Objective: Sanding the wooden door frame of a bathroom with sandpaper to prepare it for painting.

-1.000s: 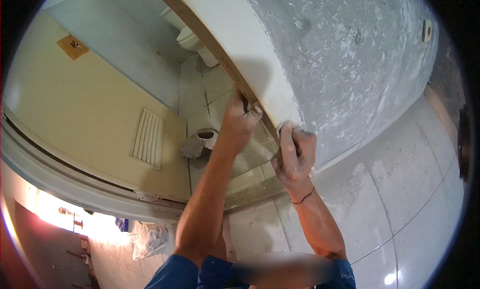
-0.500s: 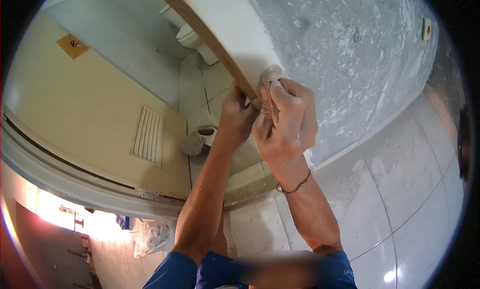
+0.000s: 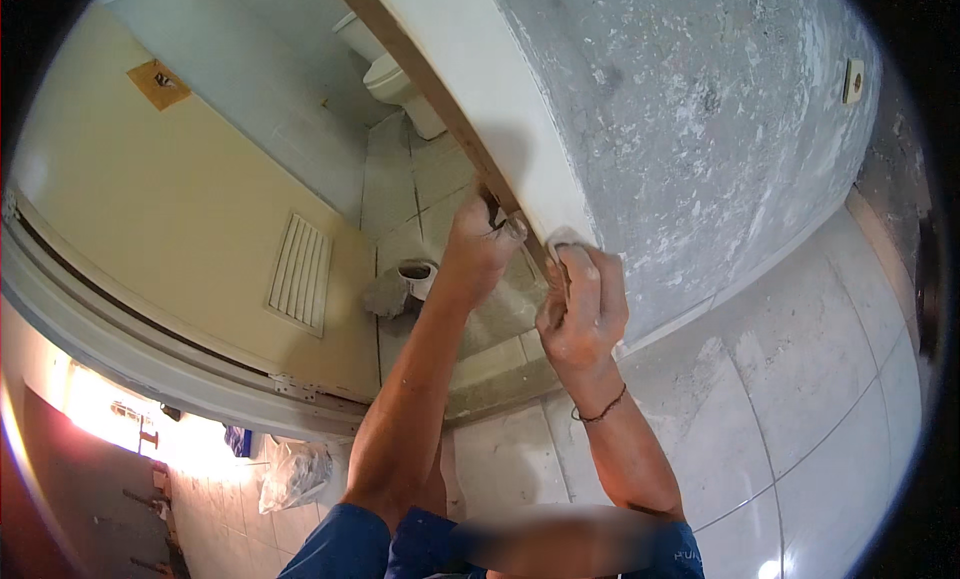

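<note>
My right hand (image 3: 588,309) is closed round a folded, dusty grey-white piece of sandpaper (image 3: 566,239). It presses this against the lower part of the white door frame (image 3: 470,59), by the frame's brown edge (image 3: 440,99). Higher up, my left hand (image 3: 480,241) grips that brown edge, its thumb on the near side and its other fingers partly hidden behind. Pale dust coats the fingers of both hands.
Left stands a cream door (image 3: 190,179) with a louvred vent (image 3: 299,274). Through the doorway are a toilet (image 3: 400,84) and a white bucket-like container (image 3: 418,277). A patchy grey wall (image 3: 690,109) rises at right above pale floor tiles (image 3: 720,409). A plastic bag (image 3: 297,474) lies lower left.
My right hand has slid down along the door frame with the sandpaper, away from my left hand. The left hand keeps its grip on the brown edge.
</note>
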Demonstrator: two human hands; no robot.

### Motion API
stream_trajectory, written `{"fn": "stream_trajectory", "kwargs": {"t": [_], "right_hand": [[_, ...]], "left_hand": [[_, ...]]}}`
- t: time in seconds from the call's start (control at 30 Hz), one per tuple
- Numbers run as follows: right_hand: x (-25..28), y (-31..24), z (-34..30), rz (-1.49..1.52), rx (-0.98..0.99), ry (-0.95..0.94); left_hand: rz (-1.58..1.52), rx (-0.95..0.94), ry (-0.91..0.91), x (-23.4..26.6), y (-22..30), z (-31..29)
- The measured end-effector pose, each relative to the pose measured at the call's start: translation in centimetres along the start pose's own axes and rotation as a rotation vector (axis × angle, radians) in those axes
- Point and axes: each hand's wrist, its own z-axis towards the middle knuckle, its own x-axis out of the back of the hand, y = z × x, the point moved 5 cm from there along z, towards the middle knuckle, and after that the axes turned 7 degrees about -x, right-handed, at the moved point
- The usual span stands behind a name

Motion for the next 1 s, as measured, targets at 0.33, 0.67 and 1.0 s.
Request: {"fn": "stream_trajectory", "kwargs": {"t": [0.33, 0.67, 1.0], "right_hand": [[-0.2, -0.3, -0.6, -0.050, -0.075, -0.109], [0.1, -0.5, -0.2, 0.042, -0.066, 0.041], [0.2, -0.7, -0.5, -0.276, 0.060, 0.007]], "left_hand": [[-0.011, 0.030, -0.015, -0.5, 0.9, 0.1], [-0.110, 0.144, -0.001, -0.2, 0.4, 0.5], [-0.013, 0.054, -0.020, -0.5, 0.8, 0.7]]}}
